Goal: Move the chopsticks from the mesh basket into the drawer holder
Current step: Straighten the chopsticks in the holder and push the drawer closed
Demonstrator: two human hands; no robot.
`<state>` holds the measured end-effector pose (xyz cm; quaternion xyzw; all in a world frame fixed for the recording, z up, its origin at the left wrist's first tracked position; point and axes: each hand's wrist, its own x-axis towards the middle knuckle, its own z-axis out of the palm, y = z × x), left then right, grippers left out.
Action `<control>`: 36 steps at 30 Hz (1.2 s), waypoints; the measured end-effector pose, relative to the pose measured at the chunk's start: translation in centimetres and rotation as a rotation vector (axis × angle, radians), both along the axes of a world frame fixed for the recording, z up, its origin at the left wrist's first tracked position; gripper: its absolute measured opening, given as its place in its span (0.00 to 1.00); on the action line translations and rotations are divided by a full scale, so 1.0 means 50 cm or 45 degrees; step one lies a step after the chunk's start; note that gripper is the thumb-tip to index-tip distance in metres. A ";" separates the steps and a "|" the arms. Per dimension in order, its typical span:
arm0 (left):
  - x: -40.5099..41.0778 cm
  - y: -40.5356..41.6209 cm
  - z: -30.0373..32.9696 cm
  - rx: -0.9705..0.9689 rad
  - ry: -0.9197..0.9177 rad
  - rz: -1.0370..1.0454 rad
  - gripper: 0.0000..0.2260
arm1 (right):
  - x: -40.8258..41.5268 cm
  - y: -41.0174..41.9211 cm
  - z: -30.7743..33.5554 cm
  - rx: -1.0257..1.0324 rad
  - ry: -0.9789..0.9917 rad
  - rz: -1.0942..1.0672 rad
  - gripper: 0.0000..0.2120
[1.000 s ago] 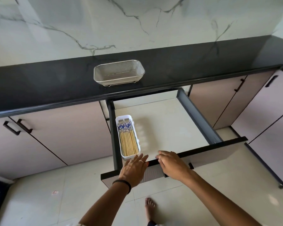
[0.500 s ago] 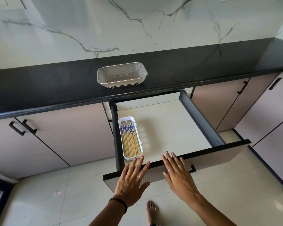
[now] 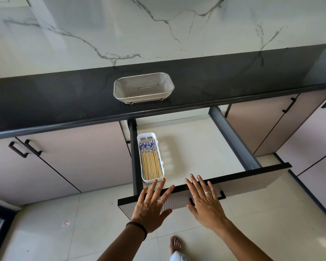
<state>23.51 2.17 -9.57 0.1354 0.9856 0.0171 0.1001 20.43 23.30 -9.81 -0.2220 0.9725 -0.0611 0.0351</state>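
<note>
A steel mesh basket (image 3: 159, 80) stands on the black counter with nothing visible in it. Below it the drawer (image 3: 231, 178) is pulled out. A white holder (image 3: 158, 179) lies along the drawer's left side, filled with several bamboo chopsticks (image 3: 151, 162) whose blue-patterned ends point to the back. My left hand (image 3: 151, 206) hovers flat with fingers spread over the drawer's front edge, fingertips near the holder's front end. My right hand (image 3: 203, 202) is spread flat beside it over the drawer front. Neither hand holds anything.
The black counter (image 3: 45, 98) runs the full width under a marble wall. Closed cabinet doors with black handles (image 3: 24, 149) flank the drawer. The drawer's white floor (image 3: 199, 147) lies bare right of the holder. A bare foot (image 3: 175, 243) stands on the tiled floor below.
Both hands have lifted off the drawer's front edge, where their fingers were curled, and now hover flat with fingers spread. The view has shifted slightly.
</note>
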 end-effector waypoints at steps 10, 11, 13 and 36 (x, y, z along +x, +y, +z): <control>-0.155 -0.052 -0.015 -0.017 0.052 0.022 0.33 | -0.155 -0.055 -0.007 -0.001 0.007 -0.018 0.38; -0.173 -0.058 -0.016 -0.023 0.057 0.029 0.33 | -0.171 -0.062 -0.006 0.002 0.023 -0.023 0.39; -0.214 -0.069 -0.015 -0.032 0.077 0.040 0.32 | -0.213 -0.074 -0.009 -0.002 0.050 -0.029 0.39; -0.473 -0.105 -0.009 0.037 0.092 0.496 0.35 | -0.537 -0.144 -0.033 -0.223 -0.037 0.084 0.39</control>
